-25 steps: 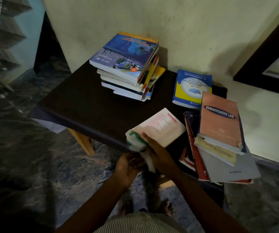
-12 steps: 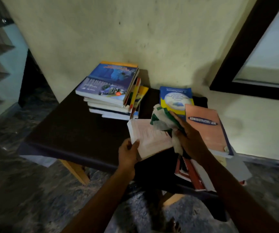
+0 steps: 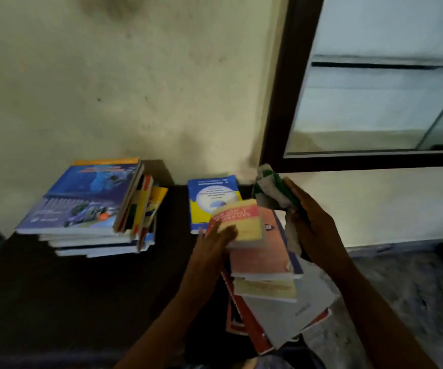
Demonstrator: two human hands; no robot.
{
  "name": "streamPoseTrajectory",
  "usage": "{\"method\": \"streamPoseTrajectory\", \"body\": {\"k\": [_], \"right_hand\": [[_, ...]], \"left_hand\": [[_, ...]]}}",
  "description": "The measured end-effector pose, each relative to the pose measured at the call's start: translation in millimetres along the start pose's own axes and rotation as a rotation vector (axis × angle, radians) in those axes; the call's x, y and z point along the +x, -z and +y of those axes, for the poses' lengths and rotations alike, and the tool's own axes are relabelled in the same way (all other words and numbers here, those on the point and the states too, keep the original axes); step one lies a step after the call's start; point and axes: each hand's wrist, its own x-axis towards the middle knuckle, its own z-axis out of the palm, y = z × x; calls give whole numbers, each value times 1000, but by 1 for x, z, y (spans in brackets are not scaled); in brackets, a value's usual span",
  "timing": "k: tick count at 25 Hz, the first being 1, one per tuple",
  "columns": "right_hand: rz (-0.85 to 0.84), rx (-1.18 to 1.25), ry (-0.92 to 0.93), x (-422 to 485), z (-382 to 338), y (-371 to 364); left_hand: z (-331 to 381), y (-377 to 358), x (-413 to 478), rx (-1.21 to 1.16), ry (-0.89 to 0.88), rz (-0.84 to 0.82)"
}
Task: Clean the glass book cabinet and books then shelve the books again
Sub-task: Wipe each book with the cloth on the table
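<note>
While the left hand (image 3: 215, 242) grips a book (image 3: 241, 225), the right hand (image 3: 315, 231) clutches a cloth (image 3: 271, 194) — book stack (image 3: 261, 261) beneath.

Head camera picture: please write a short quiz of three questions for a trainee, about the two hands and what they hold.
1. True or false: the right hand holds the cloth.
2. The cover of the small book that the left hand grips is: A blue and white; B pink and yellow; C grey.
3. Which colours has the cloth?
Key: 1 true; 2 B; 3 white and green.
</note>
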Motion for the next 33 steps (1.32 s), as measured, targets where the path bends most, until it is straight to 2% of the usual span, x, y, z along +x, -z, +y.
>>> {"method": "streamPoseTrajectory", "body": {"k": [2, 4, 6, 7, 8, 9, 10, 11, 12, 13, 14, 16, 19, 21, 24, 26, 29, 33], "right_hand": [[-8, -50, -33, -9, 25, 8], [-40, -41, -53, -19, 50, 9], [-79, -1, -112, -23, 67, 7], [-99, 10, -138, -23, 74, 6], [-116, 10, -153, -21, 79, 4], [-139, 9, -167, -18, 82, 3], [-164, 14, -182, -12, 86, 2], [-192, 21, -190, -5, 89, 0], [-224, 29, -188, 3, 92, -4], [-254, 27, -182, 13, 95, -9], [-285, 23, -174, 22, 97, -15], [-337, 28, -149, 39, 98, -25], [-386, 41, -100, 57, 97, -29], [-406, 12, -54, 63, 101, -28], [-386, -21, -23, 67, 113, -26], [-366, -16, -4, 69, 120, -26], [-364, -10, 17, 72, 115, -30], [-337, -5, 74, 79, 78, -39]], "left_hand": [[-18, -33, -5, 150, -266, -186], [-23, -54, -6, 289, -427, -312], [-19, -59, -1, 350, -459, -350], [-16, -56, 2, 295, -411, -360], [-10, -50, 6, 168, -303, -360], [-8, -43, 10, -26, -112, -339], [-8, -38, 18, -233, 155, -267], [-18, -37, 27, -379, 420, -126], [-38, -40, 32, -389, 634, 14], [-63, -46, 38, -251, 780, 87], [-92, -53, 42, -114, 889, 87], [-139, -68, 51, 6, 1064, 13], [-167, -90, 61, 142, 1338, -177], [-182, -97, 64, 132, 1453, -210], [-199, -100, 71, -221, 1465, -50], [-201, -99, 82, -337, 1454, 97], [-181, -82, 113, -290, 1359, 240], [-116, -34, 121, -111, 1053, 349]]}}
